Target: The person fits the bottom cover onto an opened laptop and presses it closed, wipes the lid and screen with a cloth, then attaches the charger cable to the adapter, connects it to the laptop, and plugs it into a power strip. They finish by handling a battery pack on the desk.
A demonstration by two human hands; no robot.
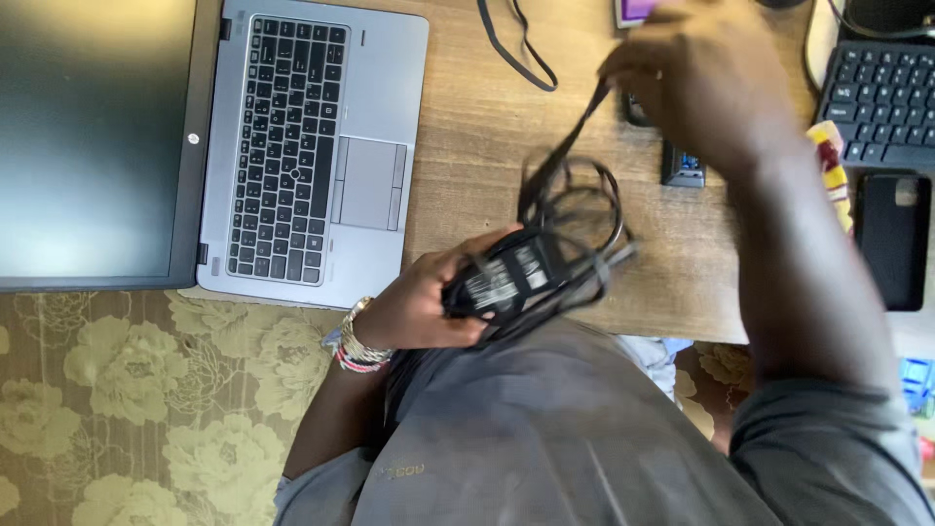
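laptop (292, 146) left of phone (892, 239) (on desk (467, 127))

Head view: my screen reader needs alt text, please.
Left hand grips a black power adapter while the right hand pulls its black cable up in loops, above a wooden desk with an open silver laptop.

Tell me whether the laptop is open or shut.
Open. The laptop lies on the wooden desk with its lid folded back, keyboard and dark screen both showing.

right hand (706, 83) blurred, black keyboard (881, 102) cut off
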